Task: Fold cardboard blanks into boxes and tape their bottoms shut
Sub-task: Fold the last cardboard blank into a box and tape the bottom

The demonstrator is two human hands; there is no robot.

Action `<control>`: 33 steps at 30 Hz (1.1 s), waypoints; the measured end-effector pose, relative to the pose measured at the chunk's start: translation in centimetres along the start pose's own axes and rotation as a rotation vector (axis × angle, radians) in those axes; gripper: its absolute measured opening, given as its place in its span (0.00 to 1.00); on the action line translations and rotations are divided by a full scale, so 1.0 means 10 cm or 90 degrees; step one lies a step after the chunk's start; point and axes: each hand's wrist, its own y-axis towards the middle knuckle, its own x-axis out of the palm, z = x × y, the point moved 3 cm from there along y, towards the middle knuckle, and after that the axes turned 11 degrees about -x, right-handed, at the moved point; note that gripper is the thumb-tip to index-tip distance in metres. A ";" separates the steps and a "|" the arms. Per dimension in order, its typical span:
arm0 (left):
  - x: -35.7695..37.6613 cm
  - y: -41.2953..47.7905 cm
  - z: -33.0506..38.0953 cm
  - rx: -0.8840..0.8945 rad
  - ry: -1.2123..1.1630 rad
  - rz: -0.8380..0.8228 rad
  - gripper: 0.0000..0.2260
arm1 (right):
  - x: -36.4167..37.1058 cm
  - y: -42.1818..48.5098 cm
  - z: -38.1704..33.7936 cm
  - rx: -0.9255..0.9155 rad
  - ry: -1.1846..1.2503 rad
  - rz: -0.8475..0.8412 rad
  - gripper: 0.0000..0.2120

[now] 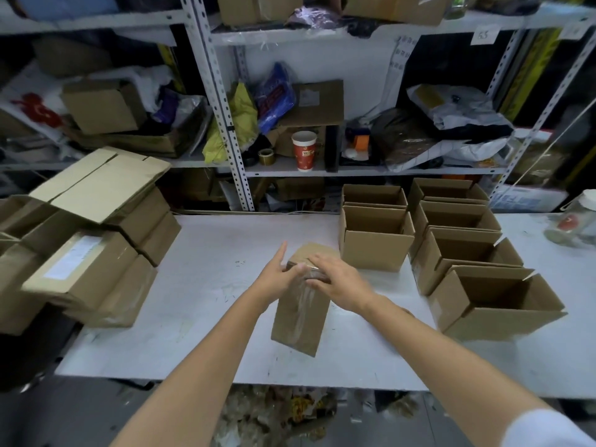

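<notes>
A small cardboard box [298, 317] stands bottom-up on the white table [200, 285], tilted toward me, with a strip of clear tape running down its near face. My left hand [274, 274] lies against the box's left top edge, fingers straight and thumb on the taped top. My right hand [338, 282] presses flat on the top, fingers straight over the tape. Bundles of flat cardboard blanks [93, 253] are stacked at the table's left.
Several folded open boxes [458, 253] stand in rows on the right of the table. A glass jar [577, 221] sits at the far right edge. Metal shelving [225, 108] behind holds bags, boxes, a red paper cup [303, 151] and a tape roll [266, 155].
</notes>
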 end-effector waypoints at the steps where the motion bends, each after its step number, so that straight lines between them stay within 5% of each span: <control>1: -0.04 -0.02 -0.01 -0.006 -0.023 0.025 0.36 | -0.02 -0.01 0.03 0.030 0.035 0.042 0.27; 4: -0.28 -0.06 -0.18 -0.045 0.004 0.186 0.36 | -0.09 -0.08 0.23 0.209 0.220 0.166 0.29; 7: -0.39 -0.08 -0.39 -0.094 -0.033 0.165 0.36 | -0.08 -0.11 0.40 0.310 0.322 0.247 0.42; 9: -0.35 -0.07 -0.39 -0.088 -0.084 0.127 0.29 | -0.02 -0.08 0.34 0.312 0.349 0.252 0.35; 12: -0.40 -0.04 -0.34 -0.059 -0.090 0.230 0.19 | 0.08 -0.07 0.19 0.298 0.390 0.226 0.23; 15: -0.59 -0.04 -0.34 -0.037 -0.048 0.286 0.16 | 0.13 -0.06 0.25 0.289 0.408 0.145 0.28; 20: -0.71 0.02 -0.21 0.018 0.081 0.226 0.11 | -0.14 0.02 0.24 0.196 0.063 0.146 0.39; 23: -0.60 0.07 -0.04 0.053 0.131 0.132 0.12 | -0.10 0.13 0.06 0.142 0.126 -0.090 0.42; 25: -0.50 0.09 0.04 0.066 0.151 0.085 0.13 | -0.02 0.12 0.02 0.151 0.216 -0.144 0.39; 33: -0.17 0.10 -0.09 -0.014 0.034 0.099 0.30 | 0.22 -0.05 0.31 0.282 0.441 0.094 0.24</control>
